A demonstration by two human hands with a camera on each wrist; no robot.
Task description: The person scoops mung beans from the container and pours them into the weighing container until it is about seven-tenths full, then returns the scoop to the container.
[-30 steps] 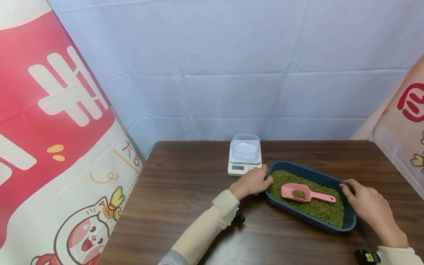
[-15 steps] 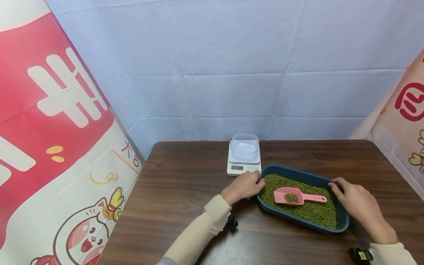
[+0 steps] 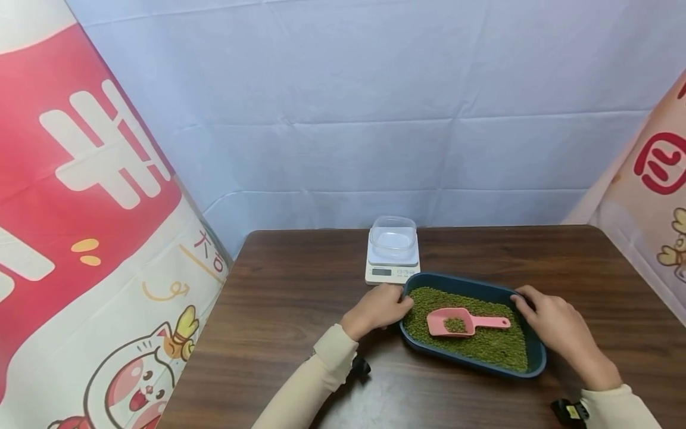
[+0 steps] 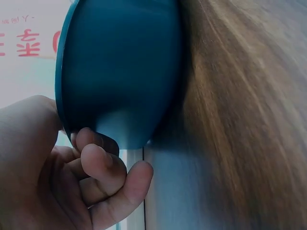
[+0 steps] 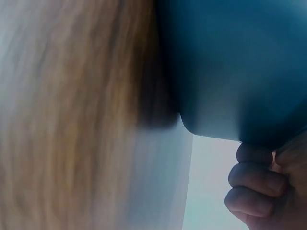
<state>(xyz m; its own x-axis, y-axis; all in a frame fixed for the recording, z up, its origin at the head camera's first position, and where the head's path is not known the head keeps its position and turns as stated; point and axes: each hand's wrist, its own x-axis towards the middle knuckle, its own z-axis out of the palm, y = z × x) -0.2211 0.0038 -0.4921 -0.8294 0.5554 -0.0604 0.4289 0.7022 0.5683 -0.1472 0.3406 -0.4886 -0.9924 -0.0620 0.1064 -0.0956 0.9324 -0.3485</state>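
Observation:
A dark blue tray [image 3: 466, 356] of small green beans [image 3: 495, 345] stands between the two hands on the table. On the beans lies a pink scoop [image 3: 466, 322], its handle toward the right and a few beans in its bowl. My left hand [image 3: 377, 308] grips the tray's left end, thumb over the rim and fingers curled under it, as the left wrist view shows. At the opposite end my right hand [image 3: 557, 322] pinches the rim, with curled fingers [image 5: 256, 179] outside the wall in the right wrist view.
Just behind the tray's left corner is a white kitchen scale [image 3: 393, 273] bearing a clear plastic container [image 3: 393, 237]. The brown wooden table [image 3: 289, 286] ends at a pale blue cloth backdrop [image 3: 343, 149]. Printed cloths hang at both sides.
Both hands have moved the tray leftward and slightly nearer, with the scoop riding along on the beans. The scale and its container stay in place.

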